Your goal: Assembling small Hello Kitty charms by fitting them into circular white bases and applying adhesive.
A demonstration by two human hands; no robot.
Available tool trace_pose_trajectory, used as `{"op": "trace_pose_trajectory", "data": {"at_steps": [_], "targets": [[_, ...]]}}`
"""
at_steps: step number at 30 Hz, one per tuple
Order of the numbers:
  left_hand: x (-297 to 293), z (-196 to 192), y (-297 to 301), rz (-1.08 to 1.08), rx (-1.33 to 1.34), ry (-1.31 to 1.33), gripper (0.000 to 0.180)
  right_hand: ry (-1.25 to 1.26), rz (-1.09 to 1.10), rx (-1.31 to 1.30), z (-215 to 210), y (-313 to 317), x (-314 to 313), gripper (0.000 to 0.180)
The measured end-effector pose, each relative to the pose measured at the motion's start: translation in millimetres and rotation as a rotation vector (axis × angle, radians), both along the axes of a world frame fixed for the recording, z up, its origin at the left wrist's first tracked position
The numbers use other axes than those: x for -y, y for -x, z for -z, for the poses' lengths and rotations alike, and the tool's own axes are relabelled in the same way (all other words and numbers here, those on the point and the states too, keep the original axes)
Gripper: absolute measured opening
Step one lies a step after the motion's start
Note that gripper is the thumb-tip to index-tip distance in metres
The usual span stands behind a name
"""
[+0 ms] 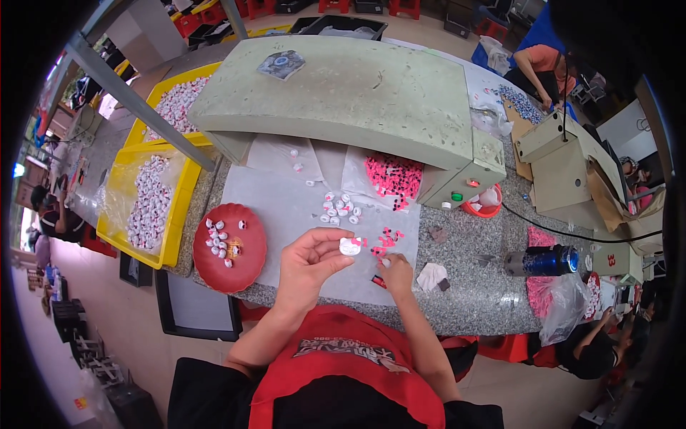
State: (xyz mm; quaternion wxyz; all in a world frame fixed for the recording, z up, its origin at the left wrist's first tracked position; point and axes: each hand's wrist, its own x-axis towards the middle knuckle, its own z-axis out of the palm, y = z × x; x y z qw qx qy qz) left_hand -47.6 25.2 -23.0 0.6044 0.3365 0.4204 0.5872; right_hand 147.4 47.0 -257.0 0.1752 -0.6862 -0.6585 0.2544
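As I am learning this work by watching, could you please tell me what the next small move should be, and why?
Probably, the right hand should pick up one of the pink pieces: they lie loose beside it, while the left hand holds a white piece close by. I cannot tell whether the right hand grips anything.

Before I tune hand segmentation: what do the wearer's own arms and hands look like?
Left hand and right hand are ungloved, with no wristbands visible. Forearms are bare, no cables on them. Short black sleeves above, plus a red apron with pale print.
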Motion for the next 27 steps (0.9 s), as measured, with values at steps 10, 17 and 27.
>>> {"op": "trace_pose_trajectory", "data": {"at_steps": [10,17,27], "targets": [[15.0,-5.6,-3.2,-0.007,-0.056,-0.028,0.033,0.042,0.058,0.153,-9.4,14.6,-13.5,0.025],[21.1,4.8,-5.2,-0.052,-0.157,-0.159,0.033,0.105,0.232,-0.861,-167.3,19.5,5.3,0.013],[20.4,-2.2,-11.6,0.008,-0.228,-0.289,0.027,-0.015,0.040,-1.095,-253.0,42.9,33.5,0.009]]}}
